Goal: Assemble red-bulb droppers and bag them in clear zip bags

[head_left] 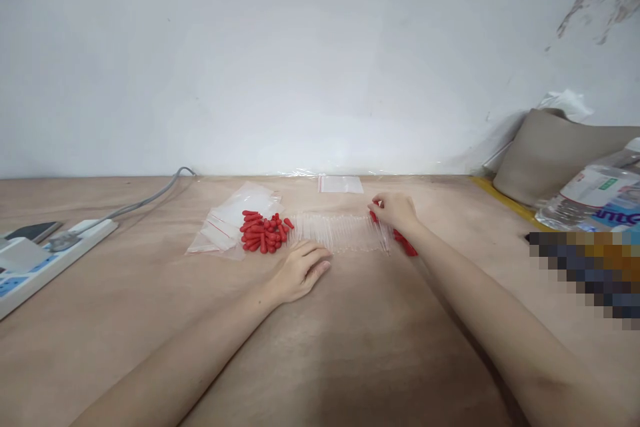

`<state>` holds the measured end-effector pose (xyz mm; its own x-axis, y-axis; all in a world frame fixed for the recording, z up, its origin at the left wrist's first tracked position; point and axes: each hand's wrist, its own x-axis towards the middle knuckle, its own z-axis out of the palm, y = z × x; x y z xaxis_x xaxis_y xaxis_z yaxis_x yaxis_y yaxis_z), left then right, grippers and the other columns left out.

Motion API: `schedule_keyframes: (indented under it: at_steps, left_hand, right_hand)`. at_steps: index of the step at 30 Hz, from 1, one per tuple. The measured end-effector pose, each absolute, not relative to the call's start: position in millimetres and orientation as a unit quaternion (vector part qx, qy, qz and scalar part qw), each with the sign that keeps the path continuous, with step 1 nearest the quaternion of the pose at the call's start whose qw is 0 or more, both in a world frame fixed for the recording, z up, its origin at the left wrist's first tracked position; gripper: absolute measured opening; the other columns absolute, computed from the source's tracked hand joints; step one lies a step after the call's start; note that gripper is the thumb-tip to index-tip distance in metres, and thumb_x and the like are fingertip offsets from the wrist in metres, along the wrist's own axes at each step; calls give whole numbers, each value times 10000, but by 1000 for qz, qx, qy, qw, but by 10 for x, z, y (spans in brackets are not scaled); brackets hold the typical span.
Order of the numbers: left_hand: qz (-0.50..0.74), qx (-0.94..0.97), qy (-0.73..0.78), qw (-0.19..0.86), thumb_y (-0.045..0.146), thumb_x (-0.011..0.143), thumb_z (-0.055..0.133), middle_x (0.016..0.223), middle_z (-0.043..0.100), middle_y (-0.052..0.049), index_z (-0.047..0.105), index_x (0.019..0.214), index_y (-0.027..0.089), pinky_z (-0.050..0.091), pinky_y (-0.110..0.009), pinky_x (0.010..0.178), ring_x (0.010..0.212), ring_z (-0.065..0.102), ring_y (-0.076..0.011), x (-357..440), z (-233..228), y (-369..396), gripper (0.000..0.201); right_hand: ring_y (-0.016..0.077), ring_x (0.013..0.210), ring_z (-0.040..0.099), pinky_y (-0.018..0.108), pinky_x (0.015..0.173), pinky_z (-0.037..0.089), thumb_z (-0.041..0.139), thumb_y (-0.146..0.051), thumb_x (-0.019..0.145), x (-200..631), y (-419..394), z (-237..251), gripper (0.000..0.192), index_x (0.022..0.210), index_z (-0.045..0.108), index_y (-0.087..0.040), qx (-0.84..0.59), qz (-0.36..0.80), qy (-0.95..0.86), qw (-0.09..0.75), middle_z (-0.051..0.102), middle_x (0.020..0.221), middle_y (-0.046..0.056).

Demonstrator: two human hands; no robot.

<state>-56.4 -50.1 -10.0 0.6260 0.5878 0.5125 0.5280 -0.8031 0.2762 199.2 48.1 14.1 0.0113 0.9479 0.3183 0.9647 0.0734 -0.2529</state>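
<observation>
Here, wooden table (pixel 320 353) across near side. Plastic bags (pixel 253 198) left. Row of clear tubes (pixel 345 233) mid-table. Person's left hand (pixel 303 270) at row's near left, fingers loosely bent; cannot tell if gripping. Right hand (pixel 397 210) at row's right end. Pile of red bulbs (pixel 263 239) left of row. Single red bulb (pixel 373 216) pinched by right hand.

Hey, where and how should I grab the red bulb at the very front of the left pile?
Best guess: pinch the red bulb across its thick rounded end, coming from the near side, since that end points toward the camera while other bulbs crowd its thinner end.
</observation>
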Motion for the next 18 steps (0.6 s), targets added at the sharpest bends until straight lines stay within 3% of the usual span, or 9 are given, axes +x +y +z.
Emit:
schedule_keyframes:
  at_steps: [4, 8, 14, 18]
  left_hand:
    - [300, 903, 306, 45, 241, 879, 394, 948, 599, -73, 567, 1009, 178, 419, -323, 798, 889, 541, -173, -563, -80, -507, 225]
    - [303, 899, 315, 27, 245, 872, 409, 930, 600, -67, 580, 991, 182, 411, -320, 781, 872, 535, -173, -567, -103, -500, 218]
    - [328, 858, 394, -43, 270, 822, 481, 786, 587, -44, 617, 765, 183, 374, -335, 703, 761, 492, -178, -568, -141, -487, 171]
    - [349, 834, 422, -69, 307, 795, 504, 674, 552, -35, 532, 598, 169, 351, -330, 656, 689, 453, -173, -562, -114, -496, 243]
  right_hand:
    - [236, 845, 580, 382, 784, 343, 487, -355, 760, 1953, 445, 99, 272, 901, 650, -189, -677, -56, -708, 194, 668, 872, 87]
    - [198, 780, 585, 310, 708, 378, 488, -385, 751, 2102, 425, 141, 334, 991, 614, -190, -697, -3, -670, 256, 663, 796, 55]
    - [147, 648, 563, 235, 566, 386, 559, -301, 682, 2675, 399, 111, 171, 744, 659, -177, -714, 96, -629, 291, 640, 695, 27]
    - [135, 614, 561, 228, 556, 402, 575, -310, 675, 2851, 418, -54, 194, 765, 671, -167, -700, 145, -626, 313, 646, 682, 26]
